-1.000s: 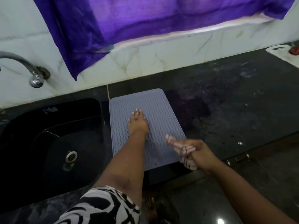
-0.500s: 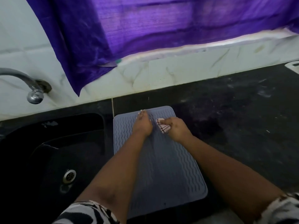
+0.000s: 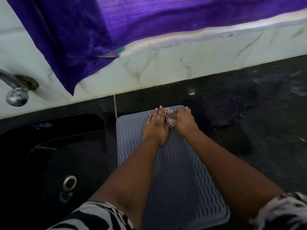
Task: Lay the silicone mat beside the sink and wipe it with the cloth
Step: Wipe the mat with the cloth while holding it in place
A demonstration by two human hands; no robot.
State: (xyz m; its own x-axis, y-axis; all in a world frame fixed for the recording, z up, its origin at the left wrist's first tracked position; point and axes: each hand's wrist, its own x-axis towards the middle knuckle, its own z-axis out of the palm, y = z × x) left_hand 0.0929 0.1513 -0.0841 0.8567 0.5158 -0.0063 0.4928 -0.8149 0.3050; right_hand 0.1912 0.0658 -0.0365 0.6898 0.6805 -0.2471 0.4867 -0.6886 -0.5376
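Head view is showing two hands: right hand (image 3: pixel 183 121) fingers clamping one cloth (image 3: pixel 170 117) at the far end of one mat (image 3: pixel 179 176), left hand (image 3: pixel 156 126) lying flat, fingers together; the mat is lying just right of one sink (image 3: pixel 53 146).

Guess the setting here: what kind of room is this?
Most likely a home kitchen. A black sink with a drain is set into a dark stone counter, a tap comes out of the tiled wall, and the hands wipe a mat beside the sink.
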